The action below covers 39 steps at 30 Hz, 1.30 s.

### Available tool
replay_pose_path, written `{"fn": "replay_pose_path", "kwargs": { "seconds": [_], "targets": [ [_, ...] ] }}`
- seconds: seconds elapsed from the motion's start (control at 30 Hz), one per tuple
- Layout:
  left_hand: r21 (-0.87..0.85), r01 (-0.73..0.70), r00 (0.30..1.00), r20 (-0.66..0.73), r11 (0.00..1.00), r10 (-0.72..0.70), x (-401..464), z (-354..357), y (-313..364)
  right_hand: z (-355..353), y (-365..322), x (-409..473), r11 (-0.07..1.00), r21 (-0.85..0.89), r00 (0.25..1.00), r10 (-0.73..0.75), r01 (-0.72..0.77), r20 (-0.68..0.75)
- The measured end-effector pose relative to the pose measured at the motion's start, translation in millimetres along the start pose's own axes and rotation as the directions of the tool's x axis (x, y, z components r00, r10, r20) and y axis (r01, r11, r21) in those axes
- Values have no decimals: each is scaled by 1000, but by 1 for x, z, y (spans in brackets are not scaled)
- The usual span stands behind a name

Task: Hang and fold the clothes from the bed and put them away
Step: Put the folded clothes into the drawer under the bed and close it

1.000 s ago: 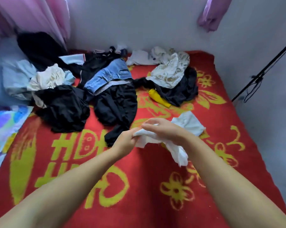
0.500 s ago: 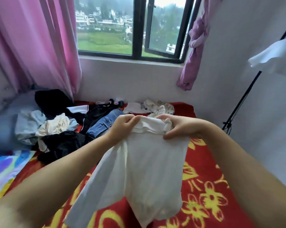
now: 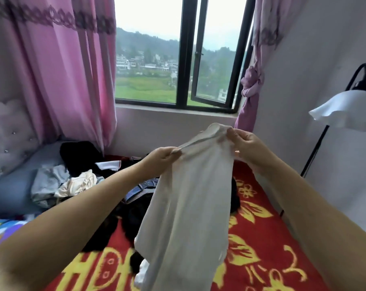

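A white garment point(image 3: 188, 206) hangs in the air above the bed, held by its top edge. My left hand point(image 3: 160, 157) pinches the left end of that edge. My right hand point(image 3: 247, 145) pinches the right end, a little higher. The cloth drapes down and hides part of the bed behind it. Behind it on the red blanket point(image 3: 262, 248) lies a pile of clothes: black pieces point(image 3: 106, 225), blue jeans point(image 3: 142, 189), a cream item point(image 3: 79, 183) and a light grey one point(image 3: 47, 181).
A window point(image 3: 182, 59) with pink curtains point(image 3: 62, 80) fills the far wall. A floor lamp with a white shade point(image 3: 344, 110) stands at the right by the wall. A padded headboard point(image 3: 7, 135) and a blue pillow point(image 3: 9, 192) are at the left.
I have lifted the white garment off the bed and spread its top edge between both hands; my right hand has risen higher. The view has tilted up toward the window.
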<state>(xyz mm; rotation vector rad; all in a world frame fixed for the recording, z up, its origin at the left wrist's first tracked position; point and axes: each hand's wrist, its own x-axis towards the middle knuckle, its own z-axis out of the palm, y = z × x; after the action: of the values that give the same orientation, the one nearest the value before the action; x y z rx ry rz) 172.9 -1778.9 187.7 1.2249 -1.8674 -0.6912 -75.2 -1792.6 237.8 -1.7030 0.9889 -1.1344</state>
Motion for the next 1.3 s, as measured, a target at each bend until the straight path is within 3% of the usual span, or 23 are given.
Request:
{"fn": "replay_pose_path", "kwargs": {
  "seconds": [0.2,0.33,0.53,0.6,0.7,0.77,0.87,0.97,1.03,1.1,1.17,1.23,1.3],
  "targets": [
    [-261,67,995,-52,963,-83,-8,-11,20,7,9,1,1000,1,996,-12,12,-89],
    [-321,43,998,-20,946,-52,-9,-7,28,9,7,3,1000,25,991,3,0,-136],
    [-301,68,979,-165,951,-122,0,2,27,20,-22,20,999,-10,970,-32,30,-240],
    [-196,93,980,-156,976,-125,0,13,26,28,-34,27,999,-30,974,-45,39,-224],
    [243,189,957,-263,951,-123,-14,53,17,41,-42,29,998,-51,968,-49,37,-247],
    [305,209,972,-168,929,-164,-31,87,12,50,-43,28,999,-34,963,-44,36,-267],
    [61,306,949,57,950,-310,-40,115,1,68,-44,24,996,72,977,-31,47,-210],
    [-177,499,866,57,848,-497,-33,104,-7,74,-38,22,990,116,994,-70,79,-86],
    [-287,497,856,4,819,-518,-30,87,-11,65,-22,19,999,-17,998,-40,41,56],
    [-437,443,858,-47,783,-511,-24,68,-9,53,3,9,970,-221,979,135,-99,154],
    [-601,358,847,-113,714,-519,-15,49,-4,47,34,-7,882,-400,907,357,-249,222],
    [-688,303,830,-149,660,-537,-4,32,2,46,59,-24,816,-477,765,524,-325,375],
    [-735,275,817,-161,620,-553,5,17,5,51,74,-35,822,-453,666,555,-345,498]
  ]
}}
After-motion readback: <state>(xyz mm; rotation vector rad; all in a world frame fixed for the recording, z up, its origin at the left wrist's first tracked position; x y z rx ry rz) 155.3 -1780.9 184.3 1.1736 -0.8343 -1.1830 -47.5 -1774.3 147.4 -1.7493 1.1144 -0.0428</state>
